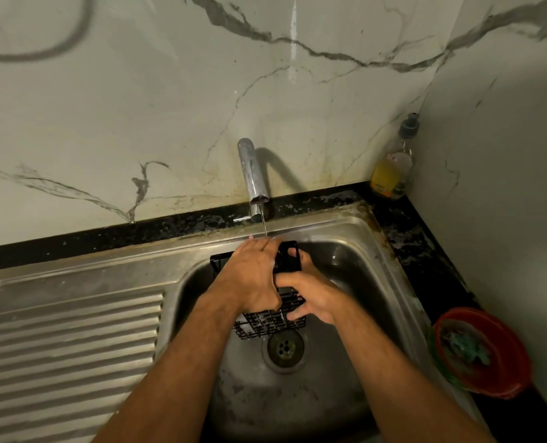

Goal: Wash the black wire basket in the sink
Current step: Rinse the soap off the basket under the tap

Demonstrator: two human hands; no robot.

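Over the steel sink point(355, 238), both hands gripping the black wire basket point(272, 321), left hand point(249, 276) fingers curled on its top, right hand point(310, 297) fingers curled round its side, thin stream from the tap point(253, 177).

Black basket point(267, 324); grey-veined white wall point(138, 107); red bowl point(502, 375).
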